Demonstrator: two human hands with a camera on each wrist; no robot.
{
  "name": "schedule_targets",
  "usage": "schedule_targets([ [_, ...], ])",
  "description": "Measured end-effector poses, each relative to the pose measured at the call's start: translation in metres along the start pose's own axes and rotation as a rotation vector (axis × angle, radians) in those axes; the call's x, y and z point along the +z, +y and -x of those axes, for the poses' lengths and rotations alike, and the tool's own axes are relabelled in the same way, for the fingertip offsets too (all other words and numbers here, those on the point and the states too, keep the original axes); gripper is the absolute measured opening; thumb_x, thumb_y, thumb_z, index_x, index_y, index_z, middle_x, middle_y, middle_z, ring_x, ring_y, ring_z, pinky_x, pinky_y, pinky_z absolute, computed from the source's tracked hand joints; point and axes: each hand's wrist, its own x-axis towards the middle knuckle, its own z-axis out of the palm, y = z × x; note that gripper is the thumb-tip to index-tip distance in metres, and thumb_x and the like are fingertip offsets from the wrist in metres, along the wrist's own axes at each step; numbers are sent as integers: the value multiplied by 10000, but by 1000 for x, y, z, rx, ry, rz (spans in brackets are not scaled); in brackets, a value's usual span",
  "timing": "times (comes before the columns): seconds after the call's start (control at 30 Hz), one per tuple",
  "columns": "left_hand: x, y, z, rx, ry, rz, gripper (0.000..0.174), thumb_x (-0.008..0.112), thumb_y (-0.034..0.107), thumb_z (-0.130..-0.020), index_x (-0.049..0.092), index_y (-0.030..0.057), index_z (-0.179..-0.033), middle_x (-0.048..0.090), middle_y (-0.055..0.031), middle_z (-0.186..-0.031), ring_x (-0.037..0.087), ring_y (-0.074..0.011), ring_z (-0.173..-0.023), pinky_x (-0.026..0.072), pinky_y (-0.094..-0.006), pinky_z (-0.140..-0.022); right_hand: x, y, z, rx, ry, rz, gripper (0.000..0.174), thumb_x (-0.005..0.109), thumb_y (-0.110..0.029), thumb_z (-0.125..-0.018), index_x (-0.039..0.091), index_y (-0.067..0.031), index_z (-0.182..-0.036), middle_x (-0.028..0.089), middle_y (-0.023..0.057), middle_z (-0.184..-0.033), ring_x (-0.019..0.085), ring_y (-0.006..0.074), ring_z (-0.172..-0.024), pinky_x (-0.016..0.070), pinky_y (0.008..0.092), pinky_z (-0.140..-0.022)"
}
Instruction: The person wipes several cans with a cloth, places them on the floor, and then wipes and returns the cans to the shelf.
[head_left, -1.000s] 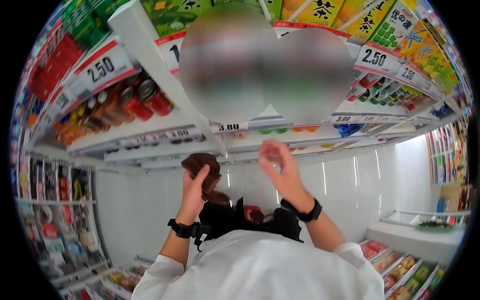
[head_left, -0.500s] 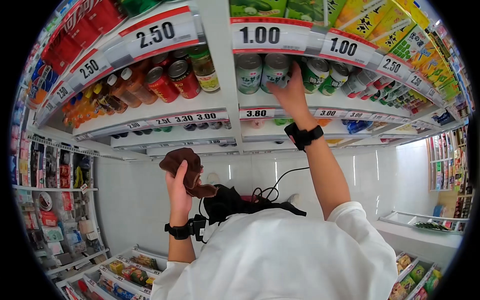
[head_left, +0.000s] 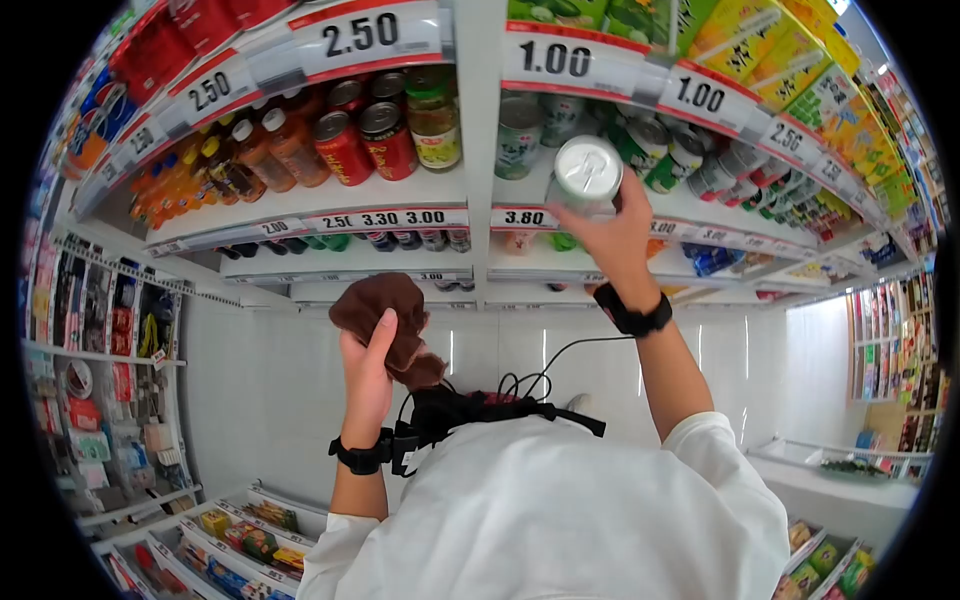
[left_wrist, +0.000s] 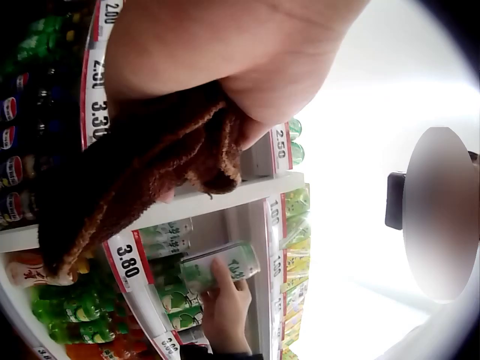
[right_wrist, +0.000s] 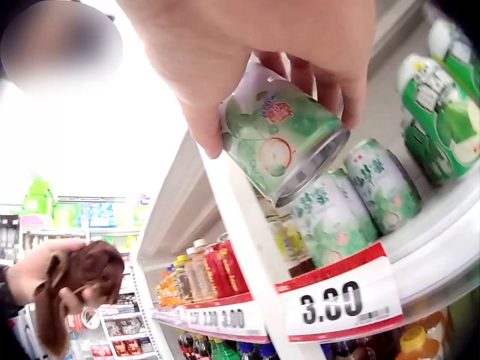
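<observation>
My right hand (head_left: 612, 232) grips a pale green and white drink can (right_wrist: 281, 139), fingers and thumb wrapped round its side. In the head view the can's silver lid faces up, just out in front of the shelf. Two matching cans (right_wrist: 382, 184) stand on the shelf behind it, above a 3.80 price tag (right_wrist: 334, 304). A crumpled brown cloth (head_left: 385, 320) is held in my left hand (head_left: 368, 385), the thumb pressed across it. The left wrist view shows the cloth's fuzzy edge hanging from the fingers.
Red cans (head_left: 388, 140) and bottles line the shelf left of a white upright divider (head_left: 481, 150). Green cans (head_left: 642, 143) stand to the right. Drink cartons (head_left: 770, 50) fill the shelf above. A black cable (head_left: 545, 370) loops near the waist.
My right hand has reached up to the shelf, taken hold of a can and brought it forward off the row. The left hand keeps the brown cloth, a little to the left of before.
</observation>
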Motion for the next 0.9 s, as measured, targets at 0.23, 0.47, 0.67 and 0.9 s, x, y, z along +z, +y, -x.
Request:
schedule_targets([
  [0.23,43,42,-1,274,-227,-43,620,589,265,-961,302,-26,-1427,533,-191,-1246,599,-347,-1125,557,-440,-836,-23,-77,60,-196,-100,-6,780,891,-117,-539,568,-29,-1244,590,148,-1178,604,302,-1036,509,379,-862],
  [0.47,54,69,13,379,-325,-12,621,667,135,-904,365,-16,-1425,586,-143,-1201,636,-183,-906,536,-309,-787,-25,-91,82,-126,-77,-69,788,880,-157,-549,572,-11,-1260,587,156,-1154,608,300,-1002,502,376,-872],
  [0.67,62,69,15,641,-288,-289,512,689,15,-849,510,-30,-1327,595,-145,-1210,620,-207,-978,509,-323,-838,-33,-92,91,-92,-103,-94,784,867,-145,-533,584,0,-1251,588,152,-1143,605,295,-992,504,377,-857],
  [0.9,86,72,13,1058,-255,-776,520,780,-31,-623,688,27,-1132,616,-168,-1158,640,-297,-965,528,-344,-823,-42,-95,96,-93,-124,-47,777,864,-146,-527,598,-9,-1243,588,148,-1131,612,292,-964,512,370,-840],
])
